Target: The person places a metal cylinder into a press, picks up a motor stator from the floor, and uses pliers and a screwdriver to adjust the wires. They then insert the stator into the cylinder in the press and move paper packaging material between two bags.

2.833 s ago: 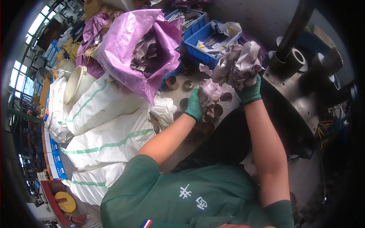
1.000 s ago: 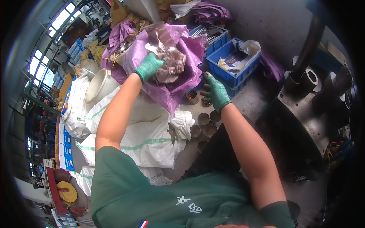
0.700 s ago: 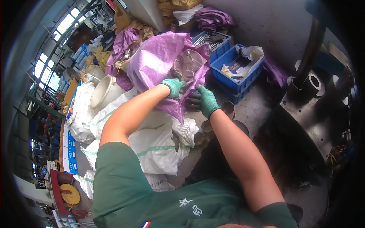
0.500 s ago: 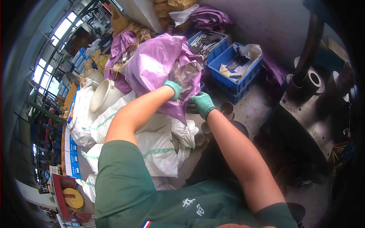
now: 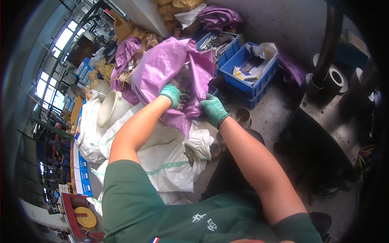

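Head view: purple sack [image 5: 160,67] around left hand [image 5: 172,95]

Left arm [image 5: 139,128] bent inward, gloved left hand [image 5: 172,95] forward; right arm [image 5: 259,162] straighter, gloved right hand [image 5: 214,110] curled.

dark green short-sleeved shirt [image 5: 247,214]; two white written characters [image 5: 199,218] close together on it, small red, white and blue striped patch [image 5: 155,240] lower in view. left glove [image 5: 170,95] and right glove [image 5: 215,110] a lighter, bluish green, both ending at the wrist; forearms [image 5: 253,160] bare.
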Demonstrator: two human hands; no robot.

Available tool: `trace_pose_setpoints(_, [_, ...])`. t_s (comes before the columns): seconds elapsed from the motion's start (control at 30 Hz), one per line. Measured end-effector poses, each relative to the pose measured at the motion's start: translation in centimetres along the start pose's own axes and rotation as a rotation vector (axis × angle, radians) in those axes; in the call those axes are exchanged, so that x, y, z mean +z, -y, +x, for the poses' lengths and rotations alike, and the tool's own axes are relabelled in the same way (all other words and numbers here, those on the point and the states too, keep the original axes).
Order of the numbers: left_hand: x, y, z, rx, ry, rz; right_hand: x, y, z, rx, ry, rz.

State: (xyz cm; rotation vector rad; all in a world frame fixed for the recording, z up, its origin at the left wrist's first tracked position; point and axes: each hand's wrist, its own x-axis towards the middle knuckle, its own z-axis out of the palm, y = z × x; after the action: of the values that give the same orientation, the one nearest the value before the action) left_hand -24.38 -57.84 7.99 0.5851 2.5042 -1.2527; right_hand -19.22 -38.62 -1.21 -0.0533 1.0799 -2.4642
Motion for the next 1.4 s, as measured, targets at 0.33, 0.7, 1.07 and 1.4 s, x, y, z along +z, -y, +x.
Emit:
trace_pose_setpoints(0.33, [9.2,10.9,8.4,-0.302,0.222,-0.37,0.9,3.8,-4.8,0.055,0.281,-0.008])
trace_pose_setpoints(0.7, [13.6,11.9,19.9,-0.27,0.185,-0.35,0.0,4.4,-6.0,0.052,0.345,-0.173])
trace_pose_setpoints(1.07, [-7.4,7.3,1.5,-0.33,-0.75,-0.78,-4.2,8.1,-8.7,-0.341,-0.037,-0.557])
trace_pose_setpoints(1.4, [-10.8,-5.4,-15.3,-0.115,-1.41,-1.39,-10.1,21.6,-35.5,-0.557,-0.196,-0.747])
